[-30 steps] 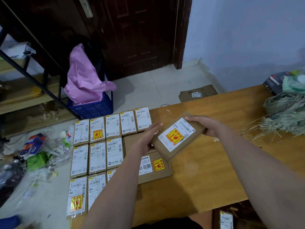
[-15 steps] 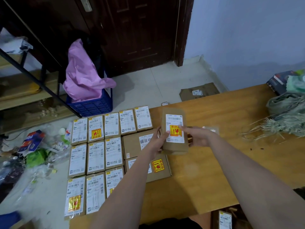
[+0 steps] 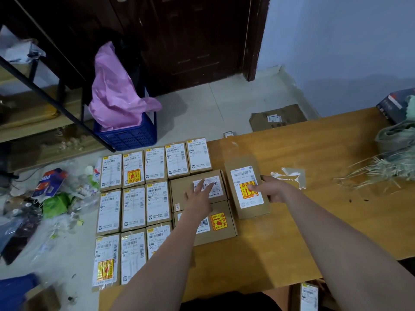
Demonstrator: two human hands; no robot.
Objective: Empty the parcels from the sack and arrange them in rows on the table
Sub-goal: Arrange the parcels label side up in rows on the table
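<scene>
Two flat, spread hands (image 3: pixel 199 198) (image 3: pixel 271 189) on parcels (image 3: pixel 247 189), lower row partly hidden.

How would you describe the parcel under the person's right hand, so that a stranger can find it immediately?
Start at the wooden table and the block of parcels on its left part. The parcel lies flat at the right edge of that block, with the right hand resting on it. Unlike its neighbours, bare table lies to its right.
</scene>
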